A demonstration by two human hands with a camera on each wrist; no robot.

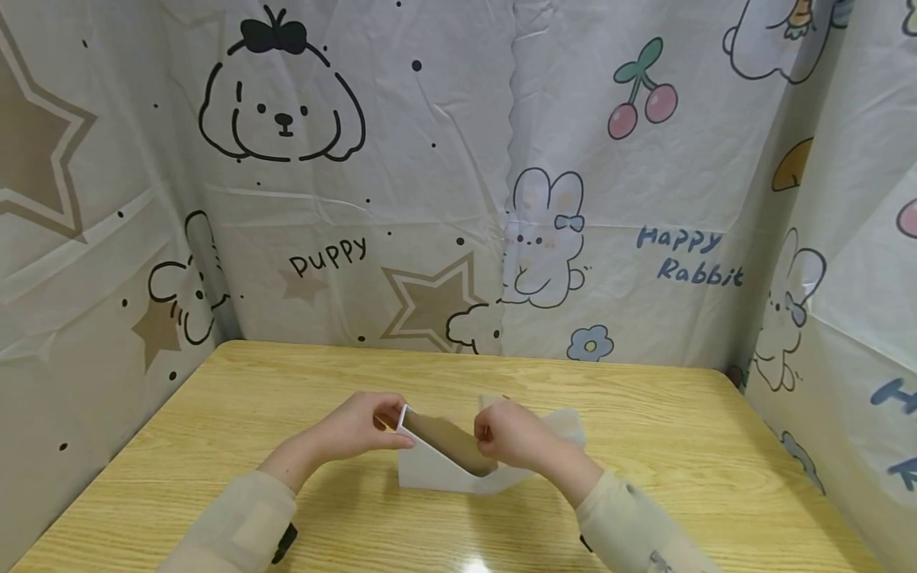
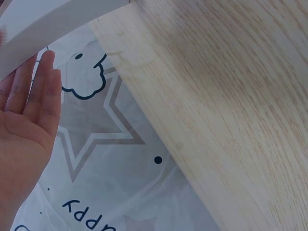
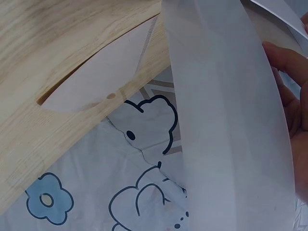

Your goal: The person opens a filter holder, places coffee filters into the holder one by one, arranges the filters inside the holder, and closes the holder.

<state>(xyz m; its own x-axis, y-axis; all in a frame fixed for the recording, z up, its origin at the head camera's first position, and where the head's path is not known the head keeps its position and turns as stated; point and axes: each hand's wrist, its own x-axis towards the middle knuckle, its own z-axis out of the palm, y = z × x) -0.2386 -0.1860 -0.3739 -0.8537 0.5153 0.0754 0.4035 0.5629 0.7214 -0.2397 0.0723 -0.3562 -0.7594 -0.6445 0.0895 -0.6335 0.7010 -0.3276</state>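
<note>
On the table stands a white file box (image 1: 437, 471) with a slanted open top and a shaded grey-brown inside. My left hand (image 1: 364, 423) grips its tall left end, thumb on the near side and fingers behind. In the left wrist view the palm (image 2: 24, 130) shows below the box's white wall (image 2: 57, 24). My right hand (image 1: 517, 434) has curled fingers at the box's low right part, over the opening. A translucent white flap (image 1: 566, 426) sticks out behind it. In the right wrist view a translucent white sheet (image 3: 226, 125) partly covers the right hand (image 3: 293, 106).
The wood-grain table (image 1: 680, 477) surrounds the box. Another pale, curved piece (image 3: 101, 72) lies over the table's far edge in the right wrist view. Printed curtain cloth (image 1: 430, 183) hangs behind the table and along both sides.
</note>
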